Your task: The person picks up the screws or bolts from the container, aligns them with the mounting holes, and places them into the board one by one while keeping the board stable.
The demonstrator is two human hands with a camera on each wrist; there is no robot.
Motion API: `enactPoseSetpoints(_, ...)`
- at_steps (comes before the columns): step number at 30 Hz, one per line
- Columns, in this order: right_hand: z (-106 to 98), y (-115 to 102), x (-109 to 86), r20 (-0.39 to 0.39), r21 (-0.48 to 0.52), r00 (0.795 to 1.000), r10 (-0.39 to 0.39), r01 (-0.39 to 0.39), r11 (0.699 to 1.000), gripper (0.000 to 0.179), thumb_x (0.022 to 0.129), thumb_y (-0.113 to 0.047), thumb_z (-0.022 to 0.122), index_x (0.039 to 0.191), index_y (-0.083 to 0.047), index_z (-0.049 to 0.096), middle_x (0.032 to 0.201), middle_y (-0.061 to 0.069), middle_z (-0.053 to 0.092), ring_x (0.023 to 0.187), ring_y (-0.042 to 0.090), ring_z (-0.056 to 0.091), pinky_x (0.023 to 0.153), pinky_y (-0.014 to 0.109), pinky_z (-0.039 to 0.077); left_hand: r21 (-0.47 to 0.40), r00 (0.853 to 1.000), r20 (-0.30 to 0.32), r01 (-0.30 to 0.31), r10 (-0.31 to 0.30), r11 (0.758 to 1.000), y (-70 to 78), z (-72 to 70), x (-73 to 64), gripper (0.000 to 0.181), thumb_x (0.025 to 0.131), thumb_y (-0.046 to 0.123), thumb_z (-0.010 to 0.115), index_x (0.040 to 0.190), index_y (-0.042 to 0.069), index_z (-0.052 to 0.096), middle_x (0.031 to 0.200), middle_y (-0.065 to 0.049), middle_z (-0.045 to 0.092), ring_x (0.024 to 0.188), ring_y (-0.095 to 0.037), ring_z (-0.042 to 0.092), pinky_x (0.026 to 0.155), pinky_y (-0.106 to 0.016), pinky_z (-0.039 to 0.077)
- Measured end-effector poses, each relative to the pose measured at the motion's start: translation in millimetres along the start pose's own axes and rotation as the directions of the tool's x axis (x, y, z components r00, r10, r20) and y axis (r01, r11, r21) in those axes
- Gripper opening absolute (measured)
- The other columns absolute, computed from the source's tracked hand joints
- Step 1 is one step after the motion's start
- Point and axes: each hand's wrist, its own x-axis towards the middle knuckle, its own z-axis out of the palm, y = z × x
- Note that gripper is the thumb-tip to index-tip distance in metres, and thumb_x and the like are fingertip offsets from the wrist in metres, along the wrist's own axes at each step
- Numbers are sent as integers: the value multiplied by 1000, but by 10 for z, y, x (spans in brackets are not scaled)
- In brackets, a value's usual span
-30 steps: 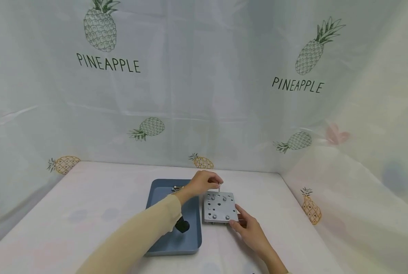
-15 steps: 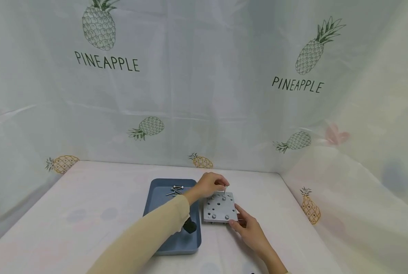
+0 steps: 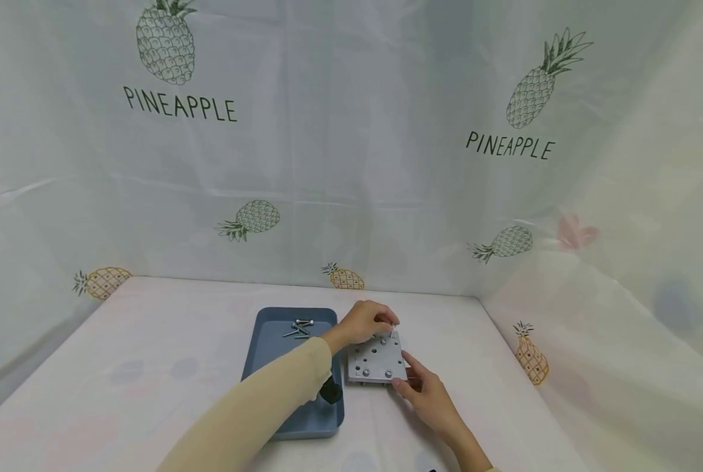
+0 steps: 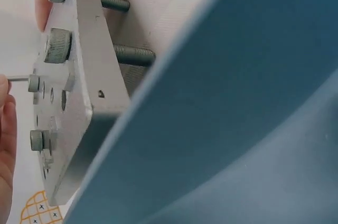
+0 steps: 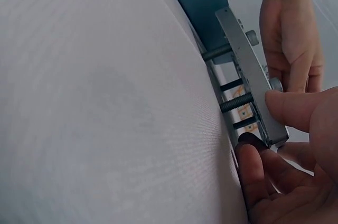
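A square silver metal plate [image 3: 380, 360] with holes and several socket-head bolts lies on the table just right of the blue tray. Bolt shanks [image 5: 237, 101] poke out beneath it in the right wrist view. My left hand [image 3: 364, 321] reaches across the tray and pinches a slim bolt [image 3: 393, 330] upright over the plate's far right corner. In the left wrist view the bolt's thin shank [image 4: 18, 79] runs from the fingertips towards the plate; its tip is hidden. My right hand [image 3: 428, 393] grips the plate's near right corner, thumb on top and fingers at the side and below.
The blue tray [image 3: 257, 351] stands left of the plate, under my left forearm, with several loose bolts [image 3: 301, 327] in its far part. A white cloth covers the table [image 3: 168, 328]. A pineapple-print curtain [image 3: 351, 164] hangs behind and at the sides.
My left hand has moved right and slightly down with the bolt, from the plate's far edge to its far right corner. My right hand stays at the near right corner.
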Motion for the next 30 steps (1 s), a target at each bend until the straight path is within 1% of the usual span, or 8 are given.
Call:
enactPoseSetpoints(6,1,6,7,-5,-16,1000,-6,6,1000,72,98,-28,78,159,-6,47,118,9,71,99,18,65,76,26,55,16,1000,8,11,-11,1000,-24,31,-2,15,102,11,73,114,15,80,103,7,77,94,-5,66,91,-29,55)
enactPoseSetpoints(14,15,13,5,0,-27,1000,-6,6,1000,74,98,-31,78,159,-6,46,119,10,71,100,18,66,77,26,55,35,1000,17,3,-4,999,-68,74,-1,14,102,12,73,112,16,81,102,8,77,89,-5,64,85,-27,54)
enactPoseSetpoints(21,17,9,1,-3,-27,1000,-7,7,1000,74,98,-30,78,160,-6,46,119,10,71,102,18,67,78,27,55,55,1000,25,-5,4,998,-146,101,0,12,101,14,73,110,18,81,102,10,77,90,-3,64,86,-26,54)
enactPoseSetpoints(25,12,3,-4,-11,-27,1000,-7,6,1000,73,98,-29,78,159,-6,47,119,10,71,101,18,67,78,27,55,44,1000,25,-15,14,999,-158,64,-5,13,101,13,74,112,16,81,104,9,78,92,-3,66,89,-28,55)
enactPoseSetpoints(30,2,5,-1,-23,-40,1000,-2,1,999,72,98,-29,78,159,-7,47,118,8,72,101,17,66,78,27,55,37,1000,18,-23,22,999,-174,-55,-33,18,102,13,73,119,12,78,105,7,77,95,-6,68,91,-31,56)
